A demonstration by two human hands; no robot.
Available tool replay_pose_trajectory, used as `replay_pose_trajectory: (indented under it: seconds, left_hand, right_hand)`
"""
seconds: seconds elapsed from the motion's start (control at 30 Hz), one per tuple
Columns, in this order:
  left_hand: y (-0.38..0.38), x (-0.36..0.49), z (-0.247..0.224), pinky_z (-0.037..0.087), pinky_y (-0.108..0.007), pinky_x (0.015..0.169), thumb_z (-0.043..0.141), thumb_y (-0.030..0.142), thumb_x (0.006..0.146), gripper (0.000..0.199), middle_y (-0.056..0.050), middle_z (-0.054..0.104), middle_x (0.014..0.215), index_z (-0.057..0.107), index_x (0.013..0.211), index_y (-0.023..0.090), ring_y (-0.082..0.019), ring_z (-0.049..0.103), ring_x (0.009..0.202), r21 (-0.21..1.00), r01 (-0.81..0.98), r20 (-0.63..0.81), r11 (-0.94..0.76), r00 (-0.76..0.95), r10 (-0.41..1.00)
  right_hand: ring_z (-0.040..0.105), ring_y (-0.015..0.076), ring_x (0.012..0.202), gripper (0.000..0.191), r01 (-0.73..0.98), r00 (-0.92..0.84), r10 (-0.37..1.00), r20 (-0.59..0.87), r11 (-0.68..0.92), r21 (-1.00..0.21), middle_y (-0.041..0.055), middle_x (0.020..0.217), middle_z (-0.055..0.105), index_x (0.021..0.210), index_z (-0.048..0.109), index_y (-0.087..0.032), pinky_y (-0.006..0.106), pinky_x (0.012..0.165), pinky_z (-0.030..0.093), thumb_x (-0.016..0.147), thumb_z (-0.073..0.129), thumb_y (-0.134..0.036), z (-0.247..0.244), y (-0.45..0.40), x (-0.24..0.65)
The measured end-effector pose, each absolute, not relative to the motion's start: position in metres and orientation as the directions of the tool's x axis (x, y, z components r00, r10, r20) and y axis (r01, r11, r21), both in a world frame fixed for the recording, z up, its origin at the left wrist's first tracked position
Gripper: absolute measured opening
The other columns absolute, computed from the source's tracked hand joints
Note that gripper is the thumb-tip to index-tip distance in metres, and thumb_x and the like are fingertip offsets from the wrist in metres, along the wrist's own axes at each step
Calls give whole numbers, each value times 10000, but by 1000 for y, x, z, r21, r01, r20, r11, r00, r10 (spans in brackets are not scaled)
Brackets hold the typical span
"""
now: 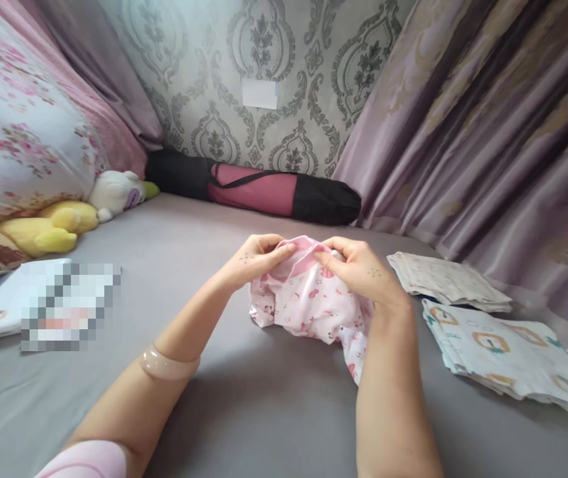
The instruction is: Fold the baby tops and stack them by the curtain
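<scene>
A small pink-and-white printed baby garment (308, 302) is held up in front of me above the grey sheet. My left hand (258, 259) pinches the left side of its pink-edged neckline, thumb on top. On the other side of the same opening, my right hand (356, 262) is closed on the pink edge. The cloth between the two hands hangs in soft folds, and one sleeve-like part droops beside my right forearm. My fingers under the cloth are partly hidden.
Folded cloths lie at the right: a pale printed one (448, 280) and a lion-patterned one (513, 352). A white flat device (14, 292) sits at left beside a blurred patch. Plush toys (49, 226) line the left edge. A black and maroon bag (254, 189) lies along the wall.
</scene>
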State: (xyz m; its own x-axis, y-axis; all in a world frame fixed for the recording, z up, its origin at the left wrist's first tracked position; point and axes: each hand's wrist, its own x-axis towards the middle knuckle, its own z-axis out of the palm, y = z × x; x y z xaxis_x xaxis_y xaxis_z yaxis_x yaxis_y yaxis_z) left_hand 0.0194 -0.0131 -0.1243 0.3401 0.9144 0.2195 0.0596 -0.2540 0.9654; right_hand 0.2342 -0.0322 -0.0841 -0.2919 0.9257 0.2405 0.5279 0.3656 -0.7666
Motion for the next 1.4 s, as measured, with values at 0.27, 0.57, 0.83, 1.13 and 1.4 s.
replay_pose_trajectory:
  seconds: [0.27,0.57,0.83,1.13,1.4]
  left_hand:
    - [-3,16,-136,501,-290,762,778,460,727,468,-71,681,992,663,1073,166,-175,614,896,946,127,211,-297,455,865]
    - [-3,30,-149,433,-221,573,712,358,748,279,-23,657,817,646,932,158,-119,575,698,958,148,177,-247,373,911]
    - [6,21,-154,438,-250,563,592,320,731,203,-21,647,696,689,807,158,-152,587,647,950,212,183,-229,214,959]
    - [2,-2,-124,372,-213,494,601,286,625,195,20,579,634,637,781,175,-118,509,558,985,-7,170,-171,-37,985]
    - [-29,-49,-55,372,-210,496,756,448,655,288,-8,626,684,698,776,193,-117,523,581,831,331,313,-446,385,868]
  right_hand:
    - [490,124,565,359,487,-19,935,355,319,-813,-5,640,597,810,705,-178,249,522,358,791,696,-536,-84,-31,268]
    - [464,119,555,340,479,6,932,363,316,-819,-11,622,573,784,708,-180,248,515,340,770,715,-520,-81,-34,270]
    - [447,120,555,436,485,-63,923,379,360,-797,-17,607,536,716,669,-186,257,528,326,785,675,-617,-85,-30,274]
    - [497,155,624,497,573,-156,917,366,386,-723,-16,643,572,818,735,-198,265,575,363,797,614,-680,-83,-36,262]
    - [633,226,843,480,621,-332,866,374,499,-604,17,853,728,909,777,-235,320,766,467,807,602,-670,-42,-52,277]
